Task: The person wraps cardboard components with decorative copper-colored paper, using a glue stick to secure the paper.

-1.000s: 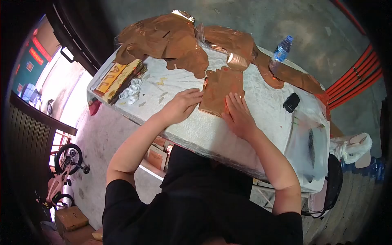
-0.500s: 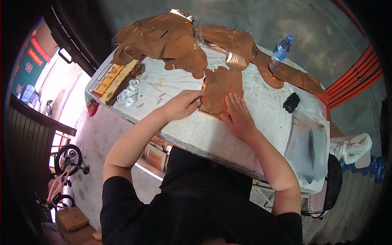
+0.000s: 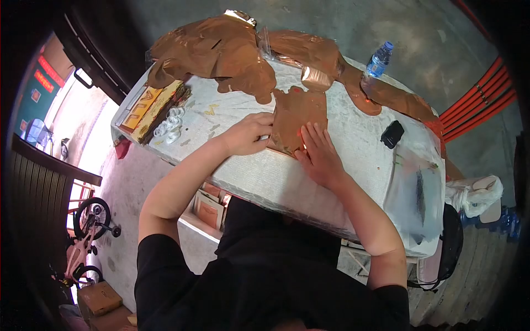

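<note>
A flat, roughly rectangular brown piece with a foil-like surface lies near the front middle of the white-covered table. My left hand is at its left edge, fingers bent and thumb close to them, gripping the side. Across its lower right part rests my right hand, fingers stretched out flat and the thumb toward the front edge. Above it lies a large crumpled brown sheet, and a shiny brown block-like item sits just behind the piece.
Clear plastic rings and a yellow lettered box lie at the left. Toward the right are a water bottle, a small black object and a clear plastic bag. The table's front edge runs below my forearms.
The view has shifted slightly. My left hand has moved a little up along the piece's left edge, its fingers more bent. My right hand stays flat on the piece.
</note>
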Available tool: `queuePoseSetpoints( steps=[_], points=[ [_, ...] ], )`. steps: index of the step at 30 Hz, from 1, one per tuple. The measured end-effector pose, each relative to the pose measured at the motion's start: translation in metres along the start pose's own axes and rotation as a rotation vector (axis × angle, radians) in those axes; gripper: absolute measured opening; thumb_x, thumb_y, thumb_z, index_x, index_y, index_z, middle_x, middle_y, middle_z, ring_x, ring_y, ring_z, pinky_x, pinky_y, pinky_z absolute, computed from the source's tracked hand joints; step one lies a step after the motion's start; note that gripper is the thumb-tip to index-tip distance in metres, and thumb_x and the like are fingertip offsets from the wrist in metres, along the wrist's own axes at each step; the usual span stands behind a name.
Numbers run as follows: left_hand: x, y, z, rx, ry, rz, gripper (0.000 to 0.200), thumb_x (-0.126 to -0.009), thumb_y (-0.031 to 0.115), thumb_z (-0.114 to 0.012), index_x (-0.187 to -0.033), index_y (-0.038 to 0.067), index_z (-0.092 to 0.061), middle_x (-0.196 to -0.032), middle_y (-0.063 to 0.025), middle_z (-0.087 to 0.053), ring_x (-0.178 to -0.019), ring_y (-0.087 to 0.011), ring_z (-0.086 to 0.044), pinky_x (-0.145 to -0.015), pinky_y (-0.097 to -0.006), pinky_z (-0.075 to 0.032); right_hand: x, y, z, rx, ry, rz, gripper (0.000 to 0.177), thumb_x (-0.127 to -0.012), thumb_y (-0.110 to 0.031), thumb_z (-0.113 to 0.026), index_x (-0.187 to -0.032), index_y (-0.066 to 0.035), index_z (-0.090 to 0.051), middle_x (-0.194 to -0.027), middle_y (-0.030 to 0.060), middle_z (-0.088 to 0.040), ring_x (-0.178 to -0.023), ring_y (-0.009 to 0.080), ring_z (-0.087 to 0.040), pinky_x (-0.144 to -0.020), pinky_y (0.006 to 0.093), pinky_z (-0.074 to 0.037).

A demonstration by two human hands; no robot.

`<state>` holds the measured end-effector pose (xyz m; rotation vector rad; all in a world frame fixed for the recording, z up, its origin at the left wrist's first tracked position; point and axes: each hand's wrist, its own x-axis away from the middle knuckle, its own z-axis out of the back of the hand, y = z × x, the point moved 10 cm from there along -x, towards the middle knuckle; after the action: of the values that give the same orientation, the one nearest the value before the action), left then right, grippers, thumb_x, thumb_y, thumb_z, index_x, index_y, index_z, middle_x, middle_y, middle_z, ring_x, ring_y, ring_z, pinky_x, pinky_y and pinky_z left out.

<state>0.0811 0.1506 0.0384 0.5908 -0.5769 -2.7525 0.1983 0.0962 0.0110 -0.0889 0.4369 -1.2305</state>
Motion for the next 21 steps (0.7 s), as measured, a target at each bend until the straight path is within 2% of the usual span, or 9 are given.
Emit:
queuePoseSetpoints(
  steps=[3,5,8,12,14,18,21],
  points=[
    [-0.002,0.001,-0.002,0.024,-0.008,-0.024,0.045,-0.074,0.004,-0.057,-0.119,0.008,-0.059,-0.127,-0.0149,-0.053,-0.120,-0.0354,-0.047,-0.102,-0.0443,-0.036,0.000,0.001,0.001,0.005,-0.002,-0.005,0.062,-0.093,-0.034,-0.050,-0.140,0.002,-0.032,-0.147,0.0218,-0.030,-0.139,0.0352,-0.023,-0.114,0.0461,-0.016],
    [0.003,-0.004,-0.013,-0.106,-0.101,0.016,0.051,-0.073,0.004,-0.057,-0.123,0.010,-0.057,-0.131,-0.0133,-0.052,-0.125,-0.0341,-0.043,-0.105,-0.0463,-0.031,0.000,0.000,0.001,0.002,0.000,-0.007,0.063,-0.093,-0.035,-0.050,-0.140,0.002,-0.032,-0.147,0.0221,-0.030,-0.139,0.0353,-0.023,-0.114,0.0462,-0.016],
    [0.004,-0.003,-0.010,-0.123,-0.130,0.049,0.055,-0.073,0.007,-0.058,-0.127,0.012,-0.055,-0.133,-0.0121,-0.051,-0.128,-0.0330,-0.040,-0.108,-0.0471,-0.027,0.000,0.000,0.002,0.012,-0.010,-0.015,0.064,-0.092,-0.037,-0.050,-0.140,0.002,-0.032,-0.146,0.0229,-0.031,-0.139,0.0347,-0.024,-0.114,0.0462,-0.016],
    [0.002,-0.007,-0.003,0.066,-0.023,0.095,0.052,-0.072,0.005,-0.061,-0.124,0.012,-0.058,-0.132,-0.0117,-0.052,-0.126,-0.0333,-0.042,-0.107,-0.0440,-0.030,0.000,0.002,0.000,0.028,-0.009,-0.010,0.066,-0.092,-0.039,-0.049,-0.140,0.002,-0.032,-0.146,0.0234,-0.031,-0.139,0.0342,-0.024,-0.114,0.0461,-0.015],
    [-0.001,-0.006,-0.001,0.181,0.011,0.013,0.048,-0.071,0.003,-0.064,-0.118,0.010,-0.062,-0.128,-0.0119,-0.054,-0.122,-0.0336,-0.046,-0.104,-0.0416,-0.033,0.000,0.002,0.000,0.023,-0.007,-0.008,0.066,-0.092,-0.040,-0.049,-0.140,0.002,-0.032,-0.146,0.0233,-0.031,-0.139,0.0342,-0.024,-0.114,0.0460,-0.015],
    [-0.004,-0.010,-0.008,0.214,-0.006,0.050,0.044,-0.069,0.000,-0.065,-0.113,0.008,-0.064,-0.124,-0.0128,-0.056,-0.117,-0.0337,-0.049,-0.100,-0.0406,-0.036,0.000,0.000,0.001,0.013,-0.016,-0.016,0.066,-0.092,-0.040,-0.048,-0.140,0.002,-0.032,-0.146,0.0226,-0.030,-0.139,0.0334,-0.024,-0.115,0.0457,-0.014],
    [-0.009,0.001,-0.003,0.194,0.019,-0.018,0.044,-0.070,0.001,-0.065,-0.113,0.008,-0.064,-0.120,-0.0139,-0.057,-0.114,-0.0335,-0.050,-0.099,-0.0411,-0.038,0.000,0.001,-0.001,0.026,-0.017,-0.013,0.066,-0.092,-0.040,-0.048,-0.140,0.002,-0.031,-0.147,0.0220,-0.030,-0.139,0.0327,-0.024,-0.115,0.0454,-0.014]
  ],
)
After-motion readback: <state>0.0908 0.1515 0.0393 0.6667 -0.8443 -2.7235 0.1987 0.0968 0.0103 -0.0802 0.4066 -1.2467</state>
